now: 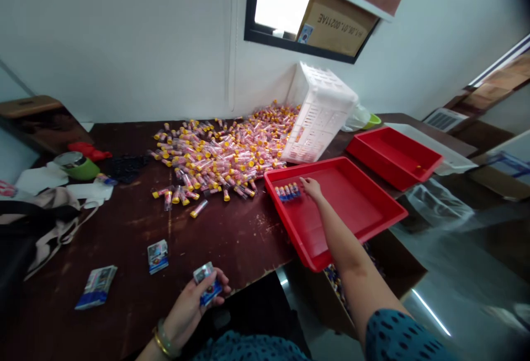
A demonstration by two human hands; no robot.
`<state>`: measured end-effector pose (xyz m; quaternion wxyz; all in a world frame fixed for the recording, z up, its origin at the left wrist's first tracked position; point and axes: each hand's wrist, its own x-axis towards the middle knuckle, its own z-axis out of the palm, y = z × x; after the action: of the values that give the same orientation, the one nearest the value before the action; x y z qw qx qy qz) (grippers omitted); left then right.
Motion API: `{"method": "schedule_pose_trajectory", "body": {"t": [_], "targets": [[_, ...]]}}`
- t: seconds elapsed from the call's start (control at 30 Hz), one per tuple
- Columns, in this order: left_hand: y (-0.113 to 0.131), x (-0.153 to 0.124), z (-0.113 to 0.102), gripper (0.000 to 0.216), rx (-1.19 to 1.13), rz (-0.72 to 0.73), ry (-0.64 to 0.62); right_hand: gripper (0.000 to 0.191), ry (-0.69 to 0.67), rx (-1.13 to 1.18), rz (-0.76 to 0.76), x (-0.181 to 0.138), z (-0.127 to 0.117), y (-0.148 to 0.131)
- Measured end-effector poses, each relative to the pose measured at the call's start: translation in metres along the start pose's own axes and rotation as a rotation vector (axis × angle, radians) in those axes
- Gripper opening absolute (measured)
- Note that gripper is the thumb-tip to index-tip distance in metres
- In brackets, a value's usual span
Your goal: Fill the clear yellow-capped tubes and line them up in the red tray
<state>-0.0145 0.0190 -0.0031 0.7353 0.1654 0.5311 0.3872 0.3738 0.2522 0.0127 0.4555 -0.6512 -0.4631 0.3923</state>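
Note:
My left hand [194, 300] is closed around a small stack of blue printed packets [209, 288], held over the front edge of the table. My right hand [311, 189] reaches into the large red tray [356, 190], fingers stretched out just beside a short row of blue-wrapped tubes [287, 191] lying near its left wall. Whether the fingertips touch the last tube is too small to tell. A small stack of packets [158, 256] and a larger packet stack [96, 287] lie on the table to the left.
A big heap of yellow-capped clear tubes [227, 154] covers the back of the table [232, 234]. Behind the tray, a white plastic crate [323, 112] leans on its side. A second red tray [393, 154] stands right. Below the tray is a cardboard box [397, 264].

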Motion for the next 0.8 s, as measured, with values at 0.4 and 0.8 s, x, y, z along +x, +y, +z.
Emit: {"method": "schedule_pose_trajectory", "body": {"t": [0.4, 0.8], "targets": [[0.000, 0.017, 0.018, 0.051, -0.001, 0.283, 0.125, 0.018, -0.719, -0.072, -0.263, -0.219, 0.157, -0.035], [0.003, -0.004, -0.002, 0.040, 0.039, 0.238, -0.036, 0.023, -0.725, -0.031, -0.244, -0.226, 0.170, -0.031]]}}
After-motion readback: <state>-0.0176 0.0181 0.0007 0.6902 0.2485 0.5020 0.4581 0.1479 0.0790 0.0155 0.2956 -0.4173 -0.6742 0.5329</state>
